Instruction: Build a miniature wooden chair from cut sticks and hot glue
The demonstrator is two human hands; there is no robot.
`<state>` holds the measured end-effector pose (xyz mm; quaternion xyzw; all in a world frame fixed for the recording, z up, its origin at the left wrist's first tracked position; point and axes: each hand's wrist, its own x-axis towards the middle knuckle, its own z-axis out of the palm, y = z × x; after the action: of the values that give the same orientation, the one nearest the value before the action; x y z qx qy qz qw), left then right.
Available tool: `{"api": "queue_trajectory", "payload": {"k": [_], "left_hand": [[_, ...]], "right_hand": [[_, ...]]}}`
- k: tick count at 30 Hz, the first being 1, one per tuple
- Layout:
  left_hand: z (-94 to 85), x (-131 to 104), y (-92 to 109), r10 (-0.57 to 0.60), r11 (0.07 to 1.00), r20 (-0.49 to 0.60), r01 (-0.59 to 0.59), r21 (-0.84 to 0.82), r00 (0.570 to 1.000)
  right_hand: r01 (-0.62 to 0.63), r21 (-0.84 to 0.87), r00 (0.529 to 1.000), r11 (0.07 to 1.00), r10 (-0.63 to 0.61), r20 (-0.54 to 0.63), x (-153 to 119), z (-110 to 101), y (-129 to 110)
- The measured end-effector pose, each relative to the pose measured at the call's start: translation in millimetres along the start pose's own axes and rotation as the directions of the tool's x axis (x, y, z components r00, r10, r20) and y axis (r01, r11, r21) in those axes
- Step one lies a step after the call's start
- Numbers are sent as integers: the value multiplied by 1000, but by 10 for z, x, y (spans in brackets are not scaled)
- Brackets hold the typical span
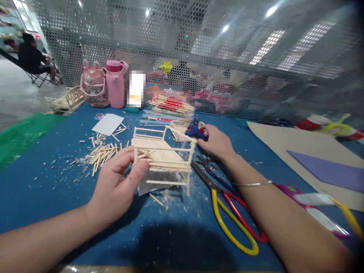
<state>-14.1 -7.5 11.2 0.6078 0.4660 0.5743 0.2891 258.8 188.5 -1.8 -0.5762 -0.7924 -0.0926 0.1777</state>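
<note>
My left hand (116,185) grips the near left corner of a small model bed (162,149) made of thin wooden sticks, thumb in front. The model has a slatted deck, corner posts and rails, and it is held up above the table. At the right, my right hand (217,142) is closed around the handle of a blue hot glue gun (195,129), whose tip points up. Behind the gun lies another small stick frame (179,131), partly hidden. Scissors (209,180) with one yellow and one red handle lie below my right wrist, beside dark pliers (210,167).
Cut sticks (102,153) and crumbs lie scattered on the blue table (71,204). A white card (108,124), pink bottles (116,85) and bagged sticks (170,104) stand or lie farther back. A perforated metal panel (184,41) borders the table. Cardboard (273,140) lies right. A person sits far left.
</note>
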Motion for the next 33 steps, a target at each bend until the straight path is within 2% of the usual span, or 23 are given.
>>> {"api": "queue_trajectory", "payload": {"k": [5, 10, 13, 17, 19, 21, 24, 27, 29, 30, 33], "left_hand": [[3, -1, 9, 0, 1000, -14, 0, 24, 1000], [3, 5, 19, 23, 999, -19, -22, 23, 1000], [5, 7, 11, 19, 1000, -18, -18, 17, 1000], [10, 11, 1, 20, 1000, -19, -20, 11, 1000], [13, 17, 1, 25, 1000, -23, -25, 5, 999], [15, 24, 6, 25, 1000, -25, -25, -12, 999], [15, 29, 24, 12, 999, -28, -13, -33, 1000], [16, 24, 38, -10, 998, -24, 9, -59, 1000], [18, 18, 35, -17, 997, -18, 16, -71, 1000], [19, 16, 30, -16, 997, -12, 15, -73, 1000], [18, 14, 11, -5, 996, 26, 7, -85, 1000]], "right_hand": [[-5, 7, 998, 1000, 6, -59, -22, -63, 8], [3, 57, 970, 998, 11, -242, -29, -136, 21], [32, 105, 951, 994, 1, -309, -15, -131, -10], [57, 324, 909, 944, 85, -407, 28, -205, -106], [82, 452, 872, 888, 156, -465, 41, -342, -205], [115, 528, 854, 841, 188, -485, 10, -550, -369], [171, 750, 939, 639, 126, -321, -172, -884, -721], [147, 826, 982, 545, 22, -189, -472, -1032, -1063], [107, 848, 994, 519, -88, -72, -656, -974, -1211], [100, 865, 993, 491, -110, -52, -727, -911, -1256], [139, 901, 986, 411, -140, -88, -856, -701, -1306]]}}
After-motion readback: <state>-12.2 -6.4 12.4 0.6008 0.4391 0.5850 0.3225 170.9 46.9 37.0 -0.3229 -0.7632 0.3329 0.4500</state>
